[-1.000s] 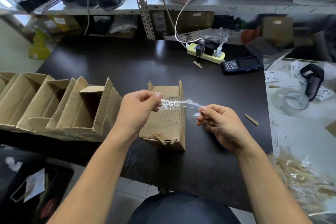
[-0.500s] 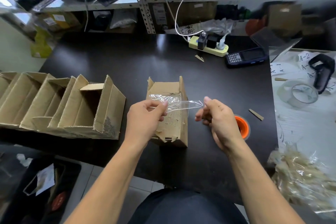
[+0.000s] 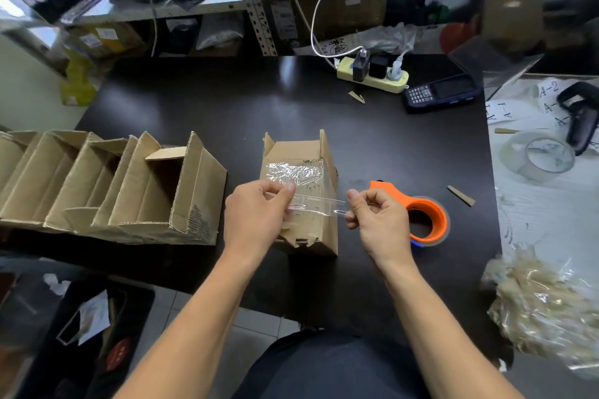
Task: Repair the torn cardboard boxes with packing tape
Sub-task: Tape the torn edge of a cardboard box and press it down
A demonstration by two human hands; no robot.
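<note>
**Ana:** Both hands have dropped lower over the box since half a second ago, and the tape strip now sits closer to its torn lower edge. More of the orange dispenser shows past the right hand too.

**Ben:** Go left to right, then.

**Ana:** On the left of the tabletop (image 3: 227, 100) lies a row of open boxes (image 3: 107, 185); I count about four, nested, and the far ones run out of view. Then the left hand (image 3: 256, 217), its fingers (image 3: 285, 193) pinched together on one end of the clear tape strip (image 3: 319, 207). Under it stands the torn box (image 3: 304, 191), one box, mid-tabletop, with one crinkled patch of tape (image 3: 291, 173) already on its upper face and a ragged lower edge.

**Ben:** And the right?

**Ana:** The right hand (image 3: 376, 220) pinches the other end, thumb and forefinger clamped on the strip, which stretches across the box. Just behind it lies one orange tape dispenser (image 3: 421, 214), and far right, on white sheeting, one spare clear tape roll (image 3: 538, 159).

**Ben:** Which step is this?

**Ana:** I'd say placing a second strip. The next move calls for keeping it taut, lowering it square over the torn part, then pressing it flat from one end so it doesn't wrinkle like the first patch.
</note>
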